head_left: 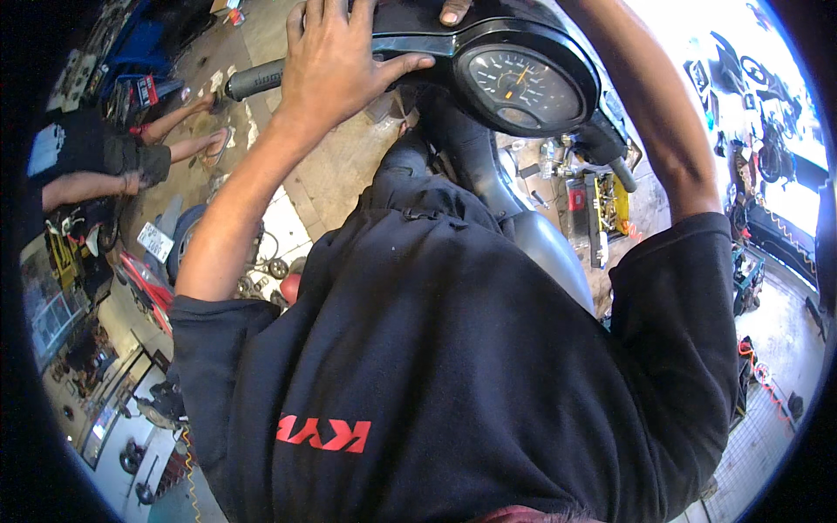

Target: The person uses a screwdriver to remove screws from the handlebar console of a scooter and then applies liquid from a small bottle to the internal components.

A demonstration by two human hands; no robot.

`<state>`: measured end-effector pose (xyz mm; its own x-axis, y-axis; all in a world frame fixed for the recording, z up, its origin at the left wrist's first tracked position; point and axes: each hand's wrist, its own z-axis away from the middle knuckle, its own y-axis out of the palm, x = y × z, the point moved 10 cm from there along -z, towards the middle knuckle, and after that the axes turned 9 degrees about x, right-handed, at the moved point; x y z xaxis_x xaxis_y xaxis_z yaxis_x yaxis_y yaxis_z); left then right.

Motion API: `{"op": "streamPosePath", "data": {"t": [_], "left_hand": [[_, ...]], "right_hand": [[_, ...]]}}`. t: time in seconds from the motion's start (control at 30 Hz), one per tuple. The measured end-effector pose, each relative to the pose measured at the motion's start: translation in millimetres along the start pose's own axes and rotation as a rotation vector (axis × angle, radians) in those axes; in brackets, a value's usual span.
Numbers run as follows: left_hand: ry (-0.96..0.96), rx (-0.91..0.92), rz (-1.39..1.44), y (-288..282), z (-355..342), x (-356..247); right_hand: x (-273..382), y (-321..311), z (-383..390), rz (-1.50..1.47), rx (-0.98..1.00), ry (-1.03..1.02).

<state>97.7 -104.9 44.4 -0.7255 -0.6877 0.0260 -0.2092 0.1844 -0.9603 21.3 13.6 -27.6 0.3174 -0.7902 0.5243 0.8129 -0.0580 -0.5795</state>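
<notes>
A motor scooter's round speedometer (pixel 523 91) sits in a black handlebar cover (pixel 506 30) at the top of the view. My left hand (pixel 336 65) grips the cover's left part. Its thumb stretches along the near edge, and the fingers reach over the top and are partly cut off by the frame. On the cover, left of the speedometer, rests a single fingertip (pixel 453 12), seemingly of my right hand. The rest of that hand is out of view above; the right forearm reaches up past the cover's right side. A grey handlebar grip (pixel 255 80) juts out beyond my left hand.
The scooter's grey seat and body panel (pixel 545 248) run below the handlebar. Right of it on the floor are a yellow and black toolbox (pixel 610 209) and small parts. At the left another person (pixel 105 166) in dark clothes is near a red-and-black box (pixel 146 91). Motorcycles (pixel 772 152) stand far right.
</notes>
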Motion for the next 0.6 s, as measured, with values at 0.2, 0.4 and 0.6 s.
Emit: {"op": "streamPosePath", "data": {"t": [0.2,0.4,0.6], "left_hand": [[-0.101,-0.058,-0.050,6.3,7.3,-2.5],[-0.132,-0.342,0.069,-11.7,1.9,-12.2],[-0.132,-0.427,0.138,-7.5,-0.5,-8.7]], "right_hand": [[9.8,3.3,3.2,-0.062,0.092,0.019],[0.6,-0.9,2.9,-0.040,0.060,0.109],[-12.7,-1.0,0.1,-0.087,-0.011,-0.073]]}}
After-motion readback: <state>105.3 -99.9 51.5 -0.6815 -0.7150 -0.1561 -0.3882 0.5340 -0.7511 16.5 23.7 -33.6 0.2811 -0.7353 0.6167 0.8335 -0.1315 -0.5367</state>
